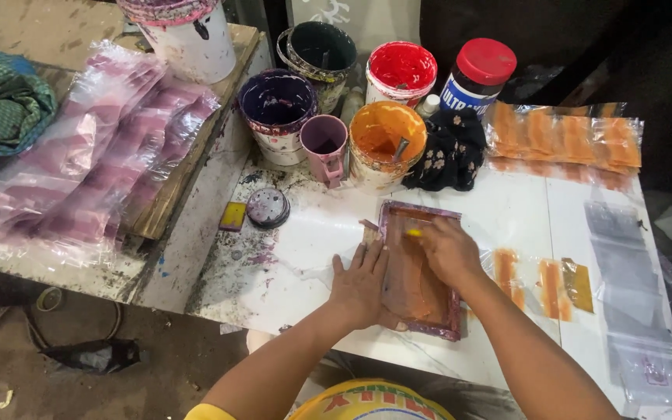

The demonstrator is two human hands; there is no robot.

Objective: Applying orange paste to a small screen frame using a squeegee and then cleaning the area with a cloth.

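Observation:
A small purple-framed printing screen (pixel 420 311) with orange ink on its mesh lies flat on the white table (pixel 305 257). My left hand (pixel 362 284) rests palm down on the screen's left frame edge, fingers spread. My right hand (pixel 446 247) is over the upper part of the mesh, closed on a small yellow-tipped scraper (pixel 413 232) pressed to the screen. A clear plastic bag lies under the screen, sticking out to the right with orange printed patches (pixel 507 272).
Paint tubs stand at the table's back: purple (pixel 278 105), orange (pixel 386 136), red (pixel 402 68), dark (pixel 323 48), plus a mauve mug (pixel 326 144) and black cloth (pixel 449 148). Printed bags lie stacked left (pixel 95 148), back right (pixel 565 140), and along the right edge (pixel 624 295).

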